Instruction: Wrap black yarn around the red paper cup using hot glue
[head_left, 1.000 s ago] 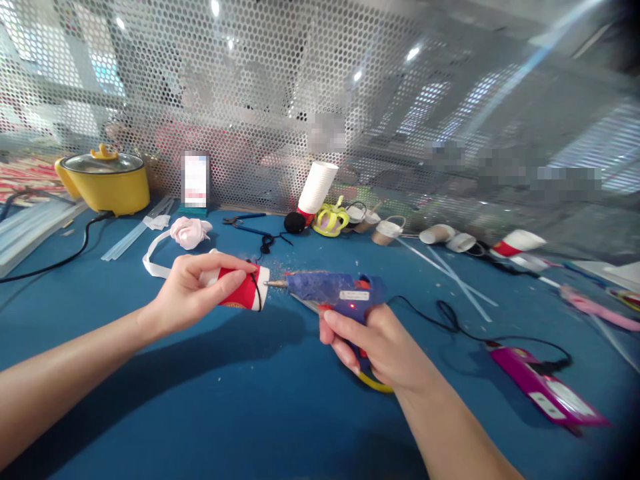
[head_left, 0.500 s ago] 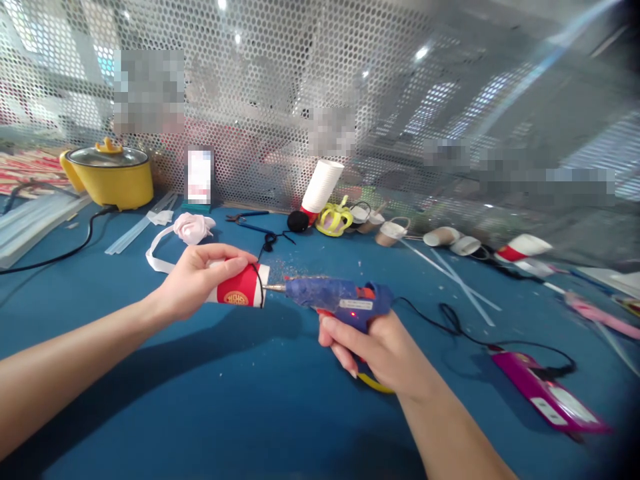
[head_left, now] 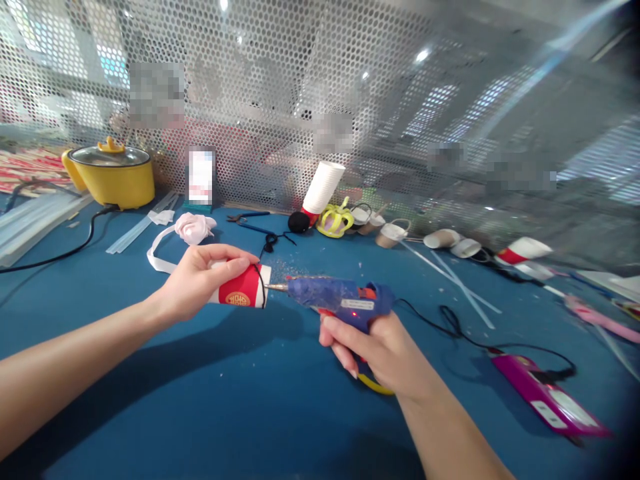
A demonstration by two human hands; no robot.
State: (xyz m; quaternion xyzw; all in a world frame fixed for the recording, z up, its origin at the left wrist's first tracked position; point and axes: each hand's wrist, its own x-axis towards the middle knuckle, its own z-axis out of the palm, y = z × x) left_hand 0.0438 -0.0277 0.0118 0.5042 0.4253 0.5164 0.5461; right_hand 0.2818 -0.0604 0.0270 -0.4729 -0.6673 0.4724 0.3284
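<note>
Your left hand (head_left: 197,283) fingers wrapped snug round the red paper cup (head_left: 243,290) held sideways above the blue counter (head_left: 225,400), your right hand (head_left: 380,350) clenched on the blue glue gun (head_left: 340,298), nozzle right at the cup's rim

A small paper cup (head_left: 241,291), red with a white rim band and a gold round emblem on its side, lies on its side above the blue desk, its rim end turned to the right. A thin black string crosses that end. A blue hot glue gun (head_left: 336,297), speckled with glitter, points left, its metal nozzle tip at the cup's rim edge. A red light glows on its side, a white label sits above it, and a black cord runs off behind it.
</note>
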